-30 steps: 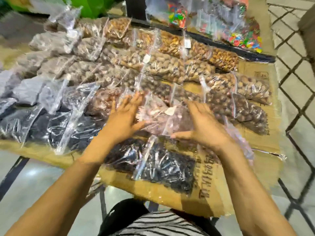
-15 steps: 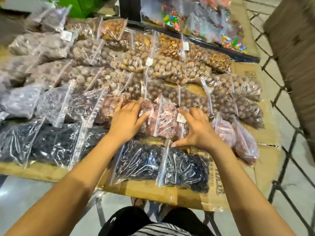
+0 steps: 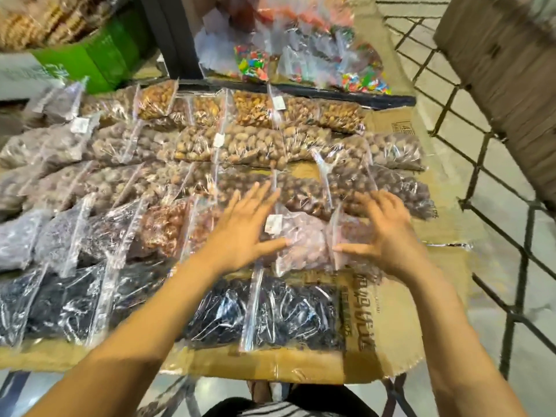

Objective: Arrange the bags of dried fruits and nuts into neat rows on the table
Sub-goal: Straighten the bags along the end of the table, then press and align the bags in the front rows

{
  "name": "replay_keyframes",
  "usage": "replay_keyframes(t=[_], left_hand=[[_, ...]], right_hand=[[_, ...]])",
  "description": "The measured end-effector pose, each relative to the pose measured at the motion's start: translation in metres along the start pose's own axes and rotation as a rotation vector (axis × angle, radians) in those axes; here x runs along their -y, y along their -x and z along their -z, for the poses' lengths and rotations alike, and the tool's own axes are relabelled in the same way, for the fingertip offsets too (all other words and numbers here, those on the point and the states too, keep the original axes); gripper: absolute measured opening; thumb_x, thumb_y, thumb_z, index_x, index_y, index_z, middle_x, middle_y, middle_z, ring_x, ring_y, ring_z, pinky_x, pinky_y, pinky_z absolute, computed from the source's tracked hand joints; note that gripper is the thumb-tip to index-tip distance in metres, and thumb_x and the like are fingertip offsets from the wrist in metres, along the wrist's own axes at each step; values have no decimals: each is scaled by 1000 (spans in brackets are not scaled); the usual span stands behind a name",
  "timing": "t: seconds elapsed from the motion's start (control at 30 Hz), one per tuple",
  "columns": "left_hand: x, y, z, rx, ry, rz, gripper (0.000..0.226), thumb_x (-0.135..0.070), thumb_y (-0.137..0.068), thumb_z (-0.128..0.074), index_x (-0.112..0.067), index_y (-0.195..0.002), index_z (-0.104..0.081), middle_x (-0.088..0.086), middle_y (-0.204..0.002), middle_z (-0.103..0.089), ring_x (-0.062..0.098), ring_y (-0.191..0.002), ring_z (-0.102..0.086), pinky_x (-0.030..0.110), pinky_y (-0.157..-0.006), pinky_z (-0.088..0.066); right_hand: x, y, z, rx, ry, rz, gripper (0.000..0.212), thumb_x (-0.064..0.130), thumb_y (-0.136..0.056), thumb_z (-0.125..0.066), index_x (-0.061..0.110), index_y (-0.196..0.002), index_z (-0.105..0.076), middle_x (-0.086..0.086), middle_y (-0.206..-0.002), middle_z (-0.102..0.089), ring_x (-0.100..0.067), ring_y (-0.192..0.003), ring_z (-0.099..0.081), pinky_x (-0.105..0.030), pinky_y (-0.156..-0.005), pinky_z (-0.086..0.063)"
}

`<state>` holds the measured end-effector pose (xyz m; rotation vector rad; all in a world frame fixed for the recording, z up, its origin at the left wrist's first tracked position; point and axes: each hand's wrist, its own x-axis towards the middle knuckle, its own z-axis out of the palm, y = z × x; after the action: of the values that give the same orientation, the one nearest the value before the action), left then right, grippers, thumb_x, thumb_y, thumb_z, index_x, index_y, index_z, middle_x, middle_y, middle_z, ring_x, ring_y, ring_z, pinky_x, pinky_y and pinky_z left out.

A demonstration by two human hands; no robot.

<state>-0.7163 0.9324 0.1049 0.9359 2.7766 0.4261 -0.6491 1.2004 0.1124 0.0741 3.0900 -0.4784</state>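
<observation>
Left hand (image 3: 243,233) flat, fingers spread, thumb tip touching clear zip bag of pinkish-brown dried fruit (image 3: 304,242). Right hand (image 3: 388,233) also spread and grasping nothing, thumb at same bag's right side. Bag lies between both hands, second row from near edge, on brown cardboard-covered table (image 3: 379,320). Clear bags of black dried fruit (image 3: 270,314) just in front; rows of tan nut bags (image 3: 249,145) behind.

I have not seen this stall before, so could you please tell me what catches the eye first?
Two open hands, left hand and right hand, press flat on a pinkish bag in the middle. Rows of clear bags cover the cardboard-topped table, with black dried fruit nearest and bright candy bags at the back.
</observation>
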Motion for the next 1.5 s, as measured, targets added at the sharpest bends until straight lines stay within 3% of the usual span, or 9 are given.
replay_keyframes(t=[0.1,0.23,0.33,0.53,0.77,0.93,1.13,1.37,1.5], left_hand=[[-34,-23,-20,98,-61,-48,103,-85,-73,-24,-27,-151,10,-1,-158,19,14,-146,14,37,-117,13],[-74,-45,-45,95,-112,-161,101,-81,-78,-28,-24,-152,8,-6,-156,20,11,-145,17,37,-117,14],[-87,-65,-55,94,-156,-254,101,-82,-77,-30,-24,-153,4,-8,-160,10,14,-147,10,42,-119,10],[-85,-66,-60,108,-244,-136,97,-83,-76,-34,-25,-151,-16,-2,-156,-29,21,-146,-19,48,-119,3],[-73,-42,-47,54,-313,64,98,-89,-73,-18,-31,-152,-9,1,-160,-9,25,-147,-9,53,-117,5],[8,-1,-23,-104,-304,384,89,-82,-82,-16,-28,-153,-12,9,-160,-10,30,-147,-12,54,-116,-1],[46,28,-34,-106,-108,318,74,-74,-87,-20,-39,-151,-10,1,-161,-10,20,-148,0,52,-118,-3],[90,52,-4,-170,-89,294,92,-79,-82,-21,-25,-153,-4,4,-161,4,22,-148,5,45,-116,10],[188,91,38,-9,-62,206,124,-98,-56,-27,-28,-153,5,0,-161,-3,21,-148,-6,48,-118,-5]], right_hand=[[-37,-2,-6,102,-102,-127,112,91,-58,-38,21,-146,-31,-7,-149,-34,-24,-136,-24,-43,-110,-26],[-55,2,-42,-49,-170,-323,113,98,-59,-12,19,-132,-50,-12,-136,-55,-31,-129,-45,-43,-106,-38],[-55,3,-48,-94,-218,-375,108,93,-61,-20,19,-134,-48,-14,-138,-53,-32,-130,-44,-43,-106,-38],[-53,3,-47,-56,-182,-329,101,86,-66,-21,19,-139,-41,-15,-138,-52,-32,-127,-45,-39,-101,-37],[-24,5,-36,-37,-34,-238,121,84,-63,18,8,-140,-37,-19,-131,-54,-33,-117,-51,-39,-90,-44],[1,-2,-37,8,-37,-128,97,75,-79,-7,8,-147,-23,-19,-146,-36,-33,-133,-35,-45,-107,-32],[47,-7,-62,-2,27,-211,104,78,-80,-1,1,-130,-49,-23,-133,-52,-39,-130,-38,-52,-108,-29],[111,-14,-71,-169,-182,-413,85,61,-86,-41,3,-145,-25,-24,-152,-25,-37,-144,-12,-50,-117,-11],[211,-40,-85,-32,-263,-35,91,61,-82,-57,12,-149,-20,-16,-157,-15,-28,-147,-4,-45,-119,-12]])
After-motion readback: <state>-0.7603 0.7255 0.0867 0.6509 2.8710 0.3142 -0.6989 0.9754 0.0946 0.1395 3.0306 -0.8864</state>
